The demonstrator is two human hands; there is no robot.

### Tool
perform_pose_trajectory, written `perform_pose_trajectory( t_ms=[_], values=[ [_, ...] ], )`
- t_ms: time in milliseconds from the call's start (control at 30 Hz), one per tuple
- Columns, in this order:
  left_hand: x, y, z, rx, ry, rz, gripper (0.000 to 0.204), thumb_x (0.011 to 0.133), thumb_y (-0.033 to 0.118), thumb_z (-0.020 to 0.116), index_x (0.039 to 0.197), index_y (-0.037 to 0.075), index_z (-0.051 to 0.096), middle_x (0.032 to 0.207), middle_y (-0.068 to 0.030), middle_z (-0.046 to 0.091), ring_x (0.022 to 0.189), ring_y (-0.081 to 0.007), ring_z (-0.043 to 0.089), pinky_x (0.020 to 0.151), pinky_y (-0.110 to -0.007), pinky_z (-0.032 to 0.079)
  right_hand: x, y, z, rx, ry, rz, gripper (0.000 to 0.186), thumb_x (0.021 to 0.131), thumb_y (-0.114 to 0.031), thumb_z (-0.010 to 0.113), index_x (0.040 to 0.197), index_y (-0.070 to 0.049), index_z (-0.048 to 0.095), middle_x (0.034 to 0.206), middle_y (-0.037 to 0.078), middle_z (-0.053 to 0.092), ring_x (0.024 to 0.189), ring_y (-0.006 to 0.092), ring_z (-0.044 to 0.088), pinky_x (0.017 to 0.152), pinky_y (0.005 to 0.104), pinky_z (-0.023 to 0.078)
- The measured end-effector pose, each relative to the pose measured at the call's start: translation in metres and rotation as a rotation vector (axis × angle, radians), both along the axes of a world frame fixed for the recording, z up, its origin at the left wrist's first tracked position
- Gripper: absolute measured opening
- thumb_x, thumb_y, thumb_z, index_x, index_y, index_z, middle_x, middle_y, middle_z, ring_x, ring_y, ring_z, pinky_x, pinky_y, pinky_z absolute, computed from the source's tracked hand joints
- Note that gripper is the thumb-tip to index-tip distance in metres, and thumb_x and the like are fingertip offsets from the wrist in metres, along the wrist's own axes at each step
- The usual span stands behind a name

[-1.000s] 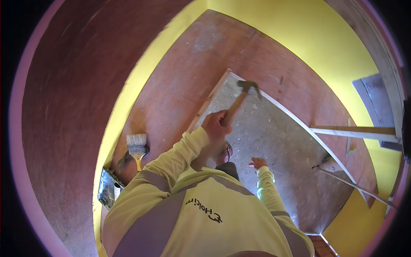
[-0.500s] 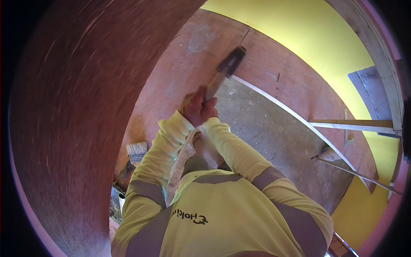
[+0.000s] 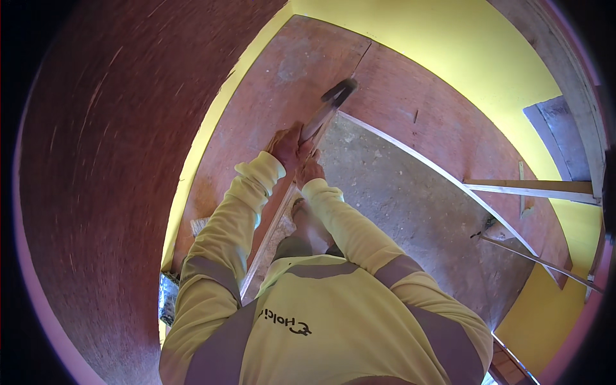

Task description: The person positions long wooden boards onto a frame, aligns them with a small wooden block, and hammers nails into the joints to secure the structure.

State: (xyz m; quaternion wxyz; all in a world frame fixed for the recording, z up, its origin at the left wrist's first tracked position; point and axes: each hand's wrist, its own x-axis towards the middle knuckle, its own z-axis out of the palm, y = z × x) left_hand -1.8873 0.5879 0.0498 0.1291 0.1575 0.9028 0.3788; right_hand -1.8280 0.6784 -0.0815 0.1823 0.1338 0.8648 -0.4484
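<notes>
My left hand [image 3: 287, 146] is closed around the handle of a hammer [image 3: 322, 114], whose dark head points away from me above the reddish-brown board [image 3: 282, 83]. Close beside and slightly nearer, my right hand [image 3: 310, 169] has its fingers bent together at the board's inner edge. Whatever those fingers pinch, if anything, is too small to make out. The hammer's head is a little blurred.
A large dark brown wood panel [image 3: 109, 154] rises close on the left. Past the boards stands a yellow wall [image 3: 436, 38]. A brush [image 3: 199, 226] lies partly behind my left sleeve. Wooden struts [image 3: 532, 187] cross on the right, over concrete floor [image 3: 398, 205].
The hammer has come slightly down and left. My hands have drawn a little apart, with the right one lower. The large panel has shifted left, uncovering a strip of yellow wall.
</notes>
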Motion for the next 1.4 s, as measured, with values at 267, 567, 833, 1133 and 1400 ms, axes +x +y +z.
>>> perform_pose_trajectory(
  t_ms=[267, 567, 833, 1133, 1400],
  values=[
    [0.006, -0.010, -0.016, -0.323, -0.001, -0.026, 0.029, 0.081, 0.028, 0.058, 0.092, 0.002, 0.050, 0.078, -0.0229, 0.059, 0.076, -0.0426, 0.057, 0.066, -0.046, 0.045, -0.001, 0.008, 0.016, -0.100, -0.061, 0.081, 0.069, 0.088, -0.042, 0.039, 0.132, 0.008, 0.020, 0.101, 0.033, 0.056, 0.099, 0.0427, 0.055, 0.085, 0.0463, 0.044],
    [0.062, 0.044, -0.005, -0.229, -0.056, -0.205, 0.038, 0.076, 0.027, 0.063, 0.097, 0.001, 0.046, 0.082, -0.0244, 0.060, 0.076, -0.0432, 0.058, 0.066, -0.048, 0.045, 0.046, 0.068, -0.120, 0.024, 0.072, 0.171, 0.042, 0.091, -0.034, 0.035, 0.128, -0.017, 0.045, 0.125, 0.017, 0.050, 0.110, 0.0380, 0.049, 0.091, 0.0405, 0.042],
    [0.085, 0.094, -0.052, -0.452, -0.143, -0.397, 0.036, 0.078, 0.025, 0.061, 0.096, -0.001, 0.045, 0.078, -0.0258, 0.060, 0.072, -0.0416, 0.060, 0.064, -0.048, 0.047, 0.207, 0.194, -0.132, 0.306, -0.533, 0.081, 0.036, 0.082, -0.034, 0.047, 0.099, -0.008, 0.064, 0.108, 0.016, 0.060, 0.100, 0.0340, 0.057, 0.089, 0.0410, 0.044],
    [0.095, 0.138, -0.064, -0.570, -0.124, -0.084, 0.036, 0.078, 0.031, 0.061, 0.094, 0.000, 0.050, 0.084, -0.0249, 0.061, 0.080, -0.0419, 0.060, 0.070, -0.049, 0.048, 0.343, 0.277, -0.190, -0.211, -0.687, -0.573, 0.032, 0.081, -0.010, 0.050, 0.113, -0.010, 0.048, 0.097, 0.019, 0.062, 0.076, 0.0313, 0.059, 0.067, 0.0421, 0.047],
    [0.041, 0.096, -0.086, -0.434, 0.064, 0.044, 0.037, 0.074, 0.032, 0.063, 0.087, -0.002, 0.058, 0.076, -0.0234, 0.062, 0.071, -0.0405, 0.061, 0.065, -0.044, 0.049, 0.318, 0.276, -0.165, -0.350, -0.728, -0.631, 0.025, 0.086, -0.006, 0.044, 0.111, -0.007, 0.043, 0.081, 0.018, 0.063, 0.052, 0.0226, 0.055, 0.043, 0.0365, 0.045]
  ],
)
